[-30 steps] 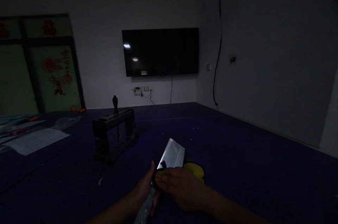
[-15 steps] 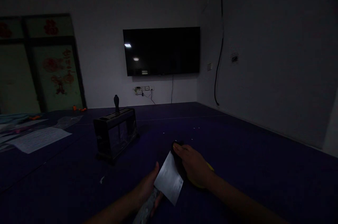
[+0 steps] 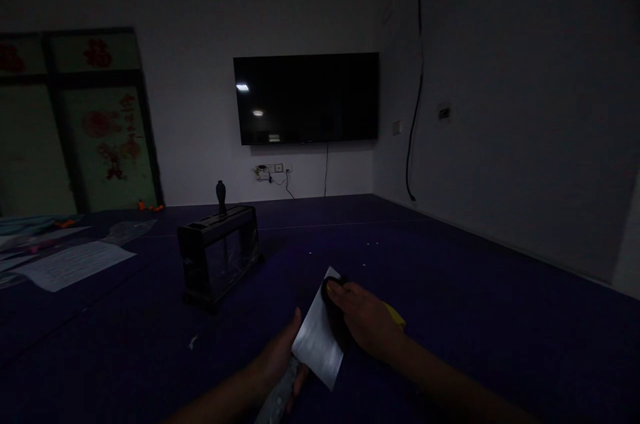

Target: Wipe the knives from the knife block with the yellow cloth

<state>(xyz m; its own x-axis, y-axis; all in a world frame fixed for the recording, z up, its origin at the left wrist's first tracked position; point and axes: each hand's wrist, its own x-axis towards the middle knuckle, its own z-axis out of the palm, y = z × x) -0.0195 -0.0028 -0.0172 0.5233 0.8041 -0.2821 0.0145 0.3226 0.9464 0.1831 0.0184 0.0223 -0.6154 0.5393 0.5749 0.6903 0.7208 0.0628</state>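
Observation:
My left hand [image 3: 280, 364] is closed round the grey handle of a cleaver [image 3: 316, 341], whose broad shiny blade points up and away from me. My right hand [image 3: 365, 321] presses a cloth, dark on the blade side and yellow at the back [image 3: 394, 317], against the far part of the blade, fingers curled over it. Both hands are low in the middle of the view, above the dark blue surface [image 3: 450, 291].
A dark knife block [image 3: 220, 254] with one black handle [image 3: 220, 196] sticking up stands to the left beyond the hands. Papers [image 3: 75, 264] and plastic lie at far left. A black screen [image 3: 306, 99] hangs on the back wall, with a cable and sockets beneath.
The blade has turned from pointing up-right to facing me flat. My right hand with the cloth moved from the handle end up along the blade to its far part.

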